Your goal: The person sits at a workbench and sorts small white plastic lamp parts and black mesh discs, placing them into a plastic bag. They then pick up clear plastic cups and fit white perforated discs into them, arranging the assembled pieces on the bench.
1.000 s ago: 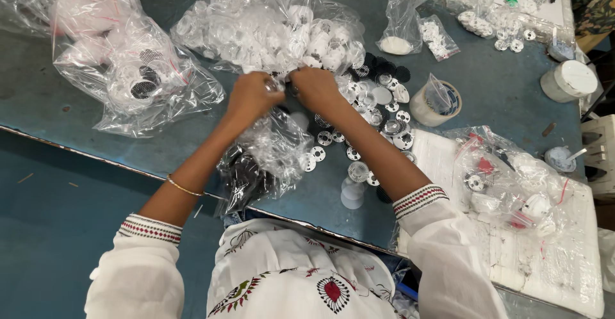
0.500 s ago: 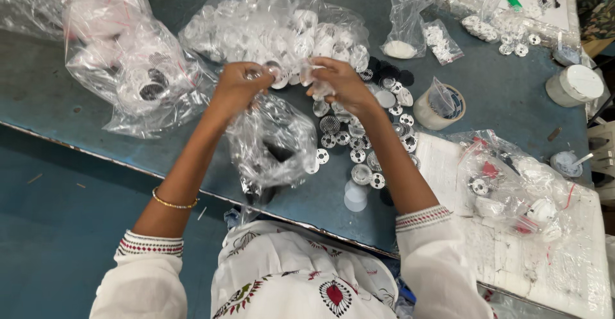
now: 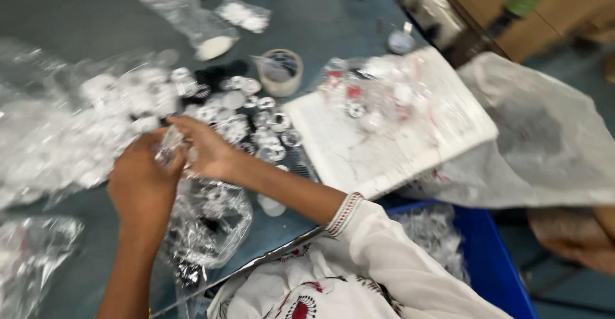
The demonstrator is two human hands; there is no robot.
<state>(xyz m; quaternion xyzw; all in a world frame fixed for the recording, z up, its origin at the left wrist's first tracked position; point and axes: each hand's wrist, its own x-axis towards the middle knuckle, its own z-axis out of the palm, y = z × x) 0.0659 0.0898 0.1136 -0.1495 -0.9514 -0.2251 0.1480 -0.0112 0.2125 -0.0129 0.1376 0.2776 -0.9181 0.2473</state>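
The left hand (image 3: pixel 144 181) and the right hand (image 3: pixel 208 149) meet over the bench (image 3: pixel 77 31), fingers of both closed together, pinching the top of a small clear plastic bag (image 3: pixel 205 226). The bag hangs down from that pinch toward the near edge of the bench, crumpled, with small round pieces showing inside; blur hides what they are exactly. Just beyond the hands lies a scatter of small round white and clear parts (image 3: pixel 250 117), loose on the bench. To the left of the hands a large clear bag (image 3: pixel 70 133) full of similar white pieces lies on its side. Farther back stands a roll of tape (image 3: pixel 280 72), and beyond it another clear bag (image 3: pixel 192 21) with white contents at its bottom. To the right of the loose parts a white board (image 3: pixel 397 139) carries a further bag of white and red bits (image 3: pixel 371 95). At the near right, below the bench edge, a blue bin (image 3: pixel 487 261) shows beside the white sleeve (image 3: pixel 397 268)
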